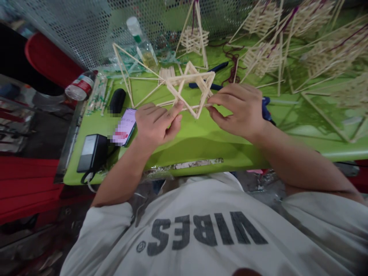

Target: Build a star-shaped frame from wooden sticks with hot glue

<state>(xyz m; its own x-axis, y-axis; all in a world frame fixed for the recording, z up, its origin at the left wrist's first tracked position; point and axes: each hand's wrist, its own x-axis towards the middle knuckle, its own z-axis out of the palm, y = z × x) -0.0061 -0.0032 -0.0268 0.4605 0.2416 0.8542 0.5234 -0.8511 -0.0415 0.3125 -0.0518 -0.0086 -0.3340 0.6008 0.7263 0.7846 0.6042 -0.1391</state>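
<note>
A small frame of pale wooden sticks, built of crossed triangles, is held just above the green table. My left hand pinches its lower left stick between thumb and forefinger. My right hand grips its right corner with closed fingers. Both hands are shut on this same stick frame.
A phone and a black power adapter lie at the left. A larger stick pyramid, a bundle of loose sticks, two bottles, a blue tool and several finished stick structures crowd the back and right.
</note>
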